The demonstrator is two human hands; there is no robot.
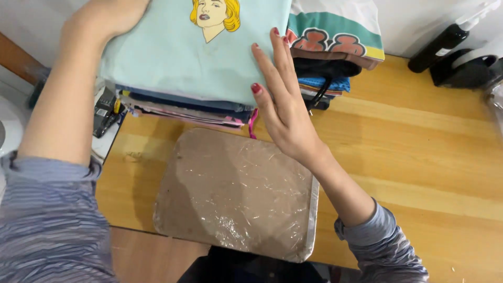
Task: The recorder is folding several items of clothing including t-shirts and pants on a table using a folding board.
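Note:
A pile of folded clothes sits at the far side of a wooden table. Its top piece is a light blue folded shirt with a printed blond head. My left hand lies flat on the shirt's far left corner, fingers hidden past the frame's top. My right hand presses flat against the right side of the pile, fingers spread, nails red. Neither hand grips anything. In front of the pile lies a brown board wrapped in clear film.
A second pile of folded clothes stands to the right of the first. A dark bottle and a black and white device sit at the back right. A small black object lies off the table's left edge.

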